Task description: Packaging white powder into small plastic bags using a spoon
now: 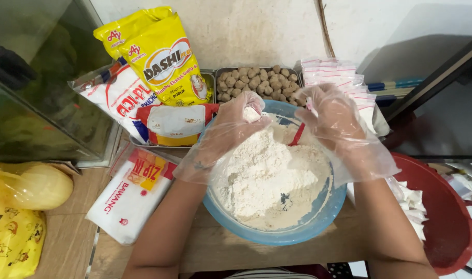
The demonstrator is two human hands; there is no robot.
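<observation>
Over the round blue plastic bowl [298, 235] of white flour [262, 175] on the counter, the gloved left hand [235, 124] pinches a small floury lump [251, 114]; the gloved right hand [331, 116] hovers loosely curled, holding nothing. Best to keep both above the bowl so spills fall inside.

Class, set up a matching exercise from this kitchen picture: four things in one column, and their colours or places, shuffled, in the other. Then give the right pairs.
Things:
1. bowl of flour
2. tall seasoning packet
3. tray of small balls
4. basin

Descriptions:
A. red, at the right edge
B. metal, behind the bowl by the wall
C. blue, under both gloved hands
D. yellow, leaning at the back left

Pairs: 1-C, 2-D, 3-B, 4-A
</observation>
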